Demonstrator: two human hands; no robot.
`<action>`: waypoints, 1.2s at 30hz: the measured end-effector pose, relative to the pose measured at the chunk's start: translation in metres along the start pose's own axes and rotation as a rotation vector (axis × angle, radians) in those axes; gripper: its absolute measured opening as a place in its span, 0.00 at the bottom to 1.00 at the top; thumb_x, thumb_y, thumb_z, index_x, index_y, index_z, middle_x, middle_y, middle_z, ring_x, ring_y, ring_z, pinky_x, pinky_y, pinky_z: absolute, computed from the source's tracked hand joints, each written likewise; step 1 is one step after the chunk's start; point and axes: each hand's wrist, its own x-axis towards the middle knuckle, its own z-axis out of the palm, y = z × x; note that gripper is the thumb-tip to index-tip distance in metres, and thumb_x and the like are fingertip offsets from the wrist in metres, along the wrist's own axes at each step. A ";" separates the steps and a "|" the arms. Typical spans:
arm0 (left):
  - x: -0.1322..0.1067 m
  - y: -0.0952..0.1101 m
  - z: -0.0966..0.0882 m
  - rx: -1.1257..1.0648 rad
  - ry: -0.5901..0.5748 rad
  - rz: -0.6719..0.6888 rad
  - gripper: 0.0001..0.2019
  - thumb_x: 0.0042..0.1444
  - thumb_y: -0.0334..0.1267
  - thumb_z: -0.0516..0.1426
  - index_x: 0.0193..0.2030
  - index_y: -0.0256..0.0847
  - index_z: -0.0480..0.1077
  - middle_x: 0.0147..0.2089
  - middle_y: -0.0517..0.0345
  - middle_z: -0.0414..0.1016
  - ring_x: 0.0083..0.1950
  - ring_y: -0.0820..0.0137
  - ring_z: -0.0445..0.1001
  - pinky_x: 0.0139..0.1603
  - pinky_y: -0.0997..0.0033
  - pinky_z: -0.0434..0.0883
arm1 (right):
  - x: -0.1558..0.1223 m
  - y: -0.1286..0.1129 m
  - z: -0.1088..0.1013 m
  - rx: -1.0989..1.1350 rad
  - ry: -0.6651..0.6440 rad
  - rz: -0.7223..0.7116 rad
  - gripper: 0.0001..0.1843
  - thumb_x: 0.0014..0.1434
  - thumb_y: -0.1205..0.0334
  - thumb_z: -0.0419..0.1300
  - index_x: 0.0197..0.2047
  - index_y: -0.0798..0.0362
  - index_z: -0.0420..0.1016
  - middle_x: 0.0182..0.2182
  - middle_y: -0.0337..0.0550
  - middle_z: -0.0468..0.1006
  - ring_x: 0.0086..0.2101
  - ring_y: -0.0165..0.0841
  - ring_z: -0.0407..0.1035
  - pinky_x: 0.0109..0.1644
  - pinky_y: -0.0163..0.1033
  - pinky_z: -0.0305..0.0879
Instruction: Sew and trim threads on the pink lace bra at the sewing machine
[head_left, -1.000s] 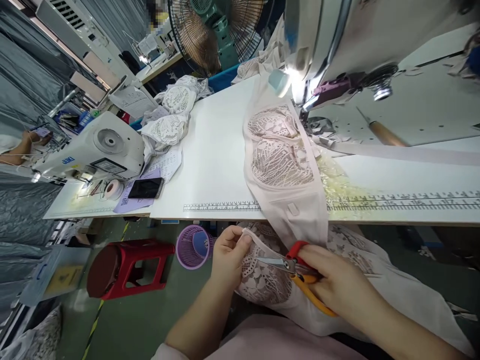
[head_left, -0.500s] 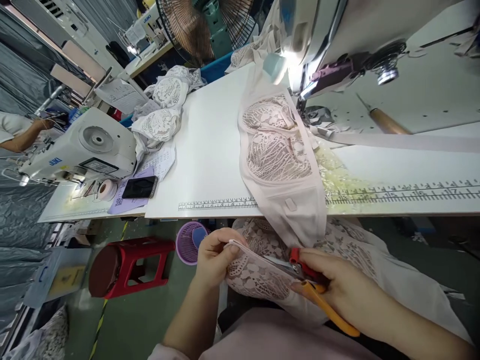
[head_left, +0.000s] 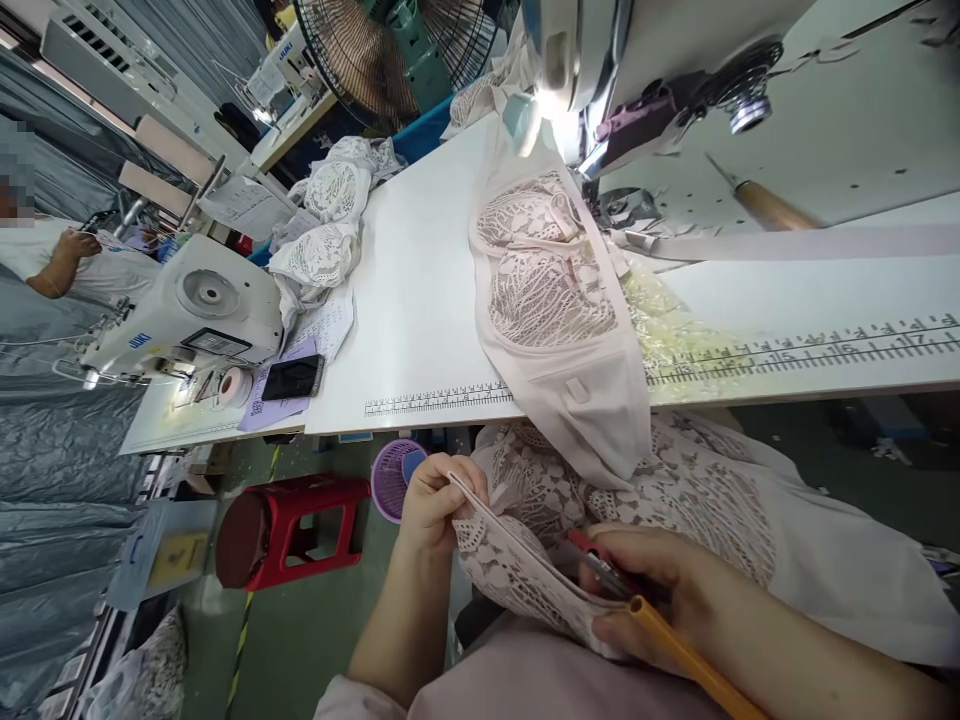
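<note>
My left hand (head_left: 433, 508) is closed, pinching the end of a pale pink lace bra's (head_left: 517, 575) edge, which stretches down to the right over my lap. My right hand (head_left: 667, 590) grips scissors with red and orange handles (head_left: 671, 650). Their blades are partly hidden by the fingers and the fabric, so I cannot tell whether they touch the cloth. My right fingertips lie against the bra's lower edge. Above my hands, another lace bra (head_left: 551, 300) lies on the white table (head_left: 420, 300), hanging over its front edge, beside the sewing machine's needle area (head_left: 592, 190).
An awl with a wooden handle (head_left: 772, 205) lies by the machine. To the left are white lace bras (head_left: 322, 255), a phone (head_left: 294, 377) and a second sewing machine (head_left: 202, 300). A red stool (head_left: 300, 530) and purple basket (head_left: 394, 480) stand below. A person's arm (head_left: 64, 265) shows far left.
The scissors and my right hand have shifted down, and the blades no longer lie along the bra's edge. The edge is angled more steeply from my left hand. The whole view has shifted slightly.
</note>
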 end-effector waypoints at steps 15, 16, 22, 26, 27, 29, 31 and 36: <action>-0.010 0.007 0.002 0.003 0.055 0.095 0.10 0.49 0.41 0.68 0.28 0.40 0.72 0.26 0.59 0.75 0.23 0.74 0.68 0.24 0.76 0.64 | 0.000 -0.002 0.000 0.080 0.017 -0.151 0.12 0.52 0.57 0.60 0.21 0.50 0.65 0.25 0.39 0.66 0.29 0.35 0.66 0.31 0.36 0.65; -0.010 0.007 0.003 0.005 0.071 0.096 0.11 0.49 0.41 0.68 0.27 0.40 0.72 0.26 0.59 0.75 0.24 0.74 0.68 0.25 0.76 0.64 | 0.000 -0.001 -0.001 0.074 0.013 -0.159 0.12 0.53 0.57 0.60 0.22 0.50 0.66 0.26 0.39 0.67 0.29 0.35 0.66 0.31 0.35 0.65; -0.007 0.009 0.012 0.022 0.159 0.095 0.13 0.48 0.41 0.68 0.26 0.39 0.70 0.26 0.60 0.74 0.24 0.75 0.67 0.25 0.77 0.62 | 0.003 -0.001 -0.008 -0.070 0.140 -0.186 0.11 0.54 0.57 0.61 0.23 0.50 0.68 0.25 0.38 0.68 0.26 0.33 0.65 0.29 0.35 0.64; -0.007 0.012 0.019 0.032 0.198 0.116 0.13 0.48 0.42 0.68 0.26 0.40 0.70 0.27 0.60 0.74 0.25 0.75 0.68 0.27 0.75 0.64 | 0.008 -0.001 -0.008 -0.130 0.258 -0.222 0.14 0.52 0.54 0.63 0.22 0.49 0.65 0.22 0.37 0.67 0.24 0.32 0.63 0.26 0.35 0.65; -0.007 0.013 0.021 0.041 0.206 0.121 0.12 0.48 0.42 0.68 0.26 0.40 0.71 0.27 0.60 0.74 0.25 0.75 0.67 0.27 0.76 0.63 | 0.008 0.001 -0.008 -0.139 0.291 -0.237 0.13 0.53 0.54 0.63 0.22 0.49 0.66 0.22 0.37 0.68 0.23 0.32 0.64 0.26 0.34 0.65; -0.009 0.015 0.023 0.071 0.213 0.141 0.12 0.48 0.42 0.68 0.26 0.40 0.72 0.27 0.59 0.75 0.24 0.75 0.66 0.25 0.76 0.62 | 0.009 0.006 -0.008 -0.166 0.343 -0.270 0.10 0.55 0.57 0.60 0.24 0.49 0.69 0.22 0.37 0.69 0.23 0.33 0.65 0.25 0.34 0.65; -0.010 0.016 0.024 0.099 0.211 0.161 0.11 0.49 0.43 0.68 0.26 0.40 0.73 0.27 0.58 0.76 0.23 0.76 0.65 0.24 0.76 0.61 | 0.008 0.009 -0.009 -0.189 0.373 -0.300 0.09 0.56 0.61 0.57 0.24 0.50 0.70 0.22 0.38 0.69 0.22 0.33 0.65 0.24 0.34 0.63; -0.009 0.015 0.024 0.088 0.259 0.119 0.12 0.45 0.44 0.69 0.25 0.41 0.73 0.26 0.59 0.75 0.23 0.75 0.65 0.25 0.75 0.62 | 0.006 0.009 -0.010 -0.179 0.271 -0.309 0.09 0.56 0.62 0.58 0.24 0.50 0.68 0.22 0.37 0.68 0.23 0.33 0.64 0.25 0.34 0.61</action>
